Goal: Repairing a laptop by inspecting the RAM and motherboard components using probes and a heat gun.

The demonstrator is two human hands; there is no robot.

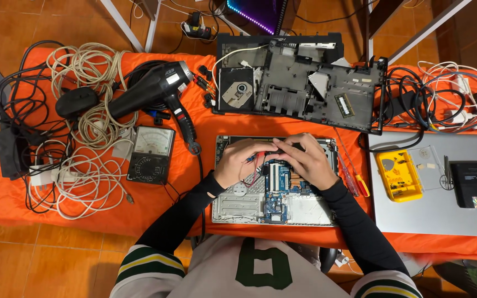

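On the far left of the orange cloth (6, 204) lies a heap of pale and black cables (78, 171), with a black heat gun (153, 88) across them and an analogue multimeter (151, 154) just beside its handle. At the centre sits an opened laptop base (274, 207), its blue circuit board (277, 198) exposed. The left hand (238, 161) rests on the upper part of this base, fingers curled around something thin with red and black wires trailing from it (probably a test probe, though I cannot tell for sure). The right hand (306, 161) meets it from the other side, fingertips pinched on a small dark part just above the board; what exactly it grips is hidden. Beyond them lies a second, stripped black laptop chassis (299, 77). Right of the hands are two screwdrivers (354, 177), then a yellow parts box (397, 175) on a closed grey laptop (432, 215). With both hands crowded over bare electronics, a slip could scrape the board or tug the fine wires loose, and the trailing leads could snag on a sleeve.
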